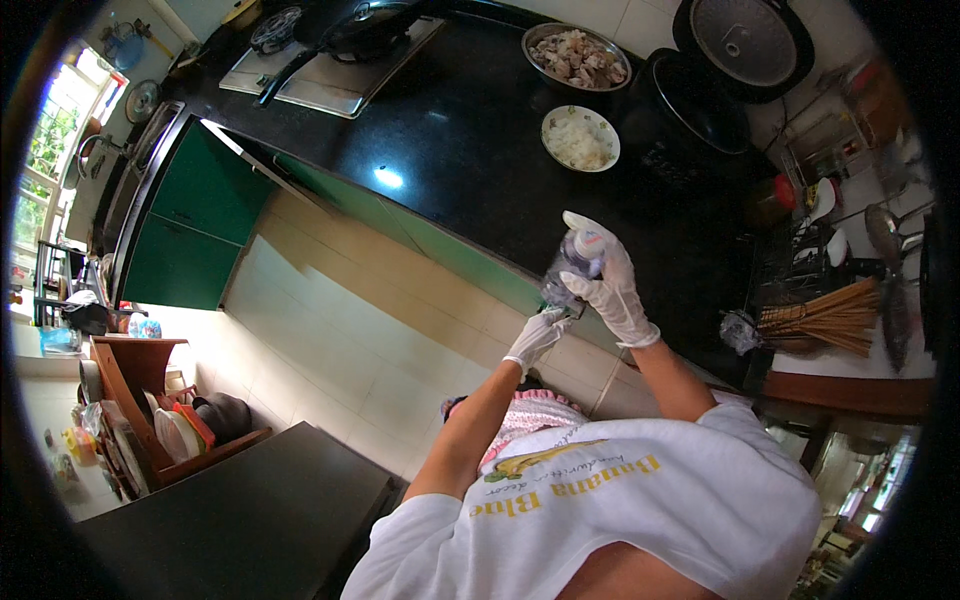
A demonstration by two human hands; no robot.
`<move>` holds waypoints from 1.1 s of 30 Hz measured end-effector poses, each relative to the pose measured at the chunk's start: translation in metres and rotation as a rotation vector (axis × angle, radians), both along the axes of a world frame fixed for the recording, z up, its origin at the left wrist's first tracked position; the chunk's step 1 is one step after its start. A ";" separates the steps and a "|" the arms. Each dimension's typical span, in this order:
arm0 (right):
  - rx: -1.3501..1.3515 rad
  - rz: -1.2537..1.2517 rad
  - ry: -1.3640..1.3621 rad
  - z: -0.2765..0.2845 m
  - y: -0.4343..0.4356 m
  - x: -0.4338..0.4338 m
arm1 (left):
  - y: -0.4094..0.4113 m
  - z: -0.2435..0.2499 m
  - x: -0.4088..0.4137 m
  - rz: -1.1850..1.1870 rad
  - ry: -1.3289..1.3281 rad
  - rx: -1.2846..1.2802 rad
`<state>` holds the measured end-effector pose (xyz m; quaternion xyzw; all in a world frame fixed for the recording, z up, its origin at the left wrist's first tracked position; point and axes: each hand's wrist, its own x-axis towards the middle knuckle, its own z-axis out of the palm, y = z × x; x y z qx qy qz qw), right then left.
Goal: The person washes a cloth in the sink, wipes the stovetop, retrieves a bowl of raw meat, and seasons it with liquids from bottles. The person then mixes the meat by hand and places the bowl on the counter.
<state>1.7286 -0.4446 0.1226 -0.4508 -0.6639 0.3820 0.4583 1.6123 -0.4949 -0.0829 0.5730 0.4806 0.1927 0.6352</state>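
In a thin white glove, my right hand (619, 281) is closed around a clear, purple-tinted plastic bottle (574, 262) with a pale cap. The bottle is tilted over the counter's front edge, and its outline is blurred. My left hand (538, 335), gloved too, has its fingers closed at the bottle's lower end, where something dark green shows; detail there is unclear. Beyond the hands, on the black counter (450, 165), sits a patterned bowl of white rice (580, 139). Behind that bowl is a metal bowl of pale meat pieces (576, 56).
A black rice cooker (697, 105) with its lid raised stands right of the bowls. Chopsticks (821, 319) and hanging ladles are at the right. A stove (330, 67) bears a black pan whose handle points towards the front. Another dark surface (247, 517) lies at lower left.
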 end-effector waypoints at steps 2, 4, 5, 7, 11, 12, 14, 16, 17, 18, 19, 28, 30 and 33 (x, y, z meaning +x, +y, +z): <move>-0.071 0.038 0.041 0.009 0.010 -0.022 | -0.010 -0.019 -0.017 0.076 -0.066 0.205; -0.068 0.059 0.000 0.010 0.024 -0.041 | -0.005 0.017 -0.055 0.093 -0.098 0.067; -0.097 0.088 0.008 0.013 0.031 -0.055 | -0.004 0.031 -0.081 0.211 -0.190 -0.047; -0.147 0.163 0.024 0.022 0.043 -0.095 | -0.005 0.055 -0.134 0.462 -0.382 -0.261; -0.278 0.334 0.127 0.042 0.057 -0.196 | 0.003 0.133 -0.247 0.599 -0.365 0.216; -0.244 0.405 0.152 0.043 0.061 -0.226 | 0.005 0.147 -0.273 0.608 -0.274 0.323; -0.298 0.495 0.188 0.047 0.067 -0.288 | 0.010 0.188 -0.319 0.631 -0.188 0.412; -0.391 0.572 0.238 0.050 0.072 -0.358 | 0.012 0.236 -0.372 0.666 -0.198 0.394; -0.397 0.622 0.242 0.055 0.070 -0.392 | 0.015 0.220 -0.398 0.803 -0.460 0.290; -0.393 0.698 0.245 0.064 0.067 -0.429 | 0.020 0.190 -0.425 0.945 -0.726 0.210; -0.391 0.740 0.251 0.069 0.068 -0.461 | 0.016 0.203 -0.445 0.978 -0.528 0.357; -0.167 0.890 0.107 0.078 0.089 -0.687 | -0.009 0.201 -0.649 1.354 0.340 0.694; 0.105 0.927 -0.101 0.084 0.115 -0.729 | -0.004 0.199 -0.685 1.381 0.641 0.718; 0.488 0.954 -0.233 0.072 0.147 -0.808 | 0.011 0.195 -0.740 1.411 1.022 0.759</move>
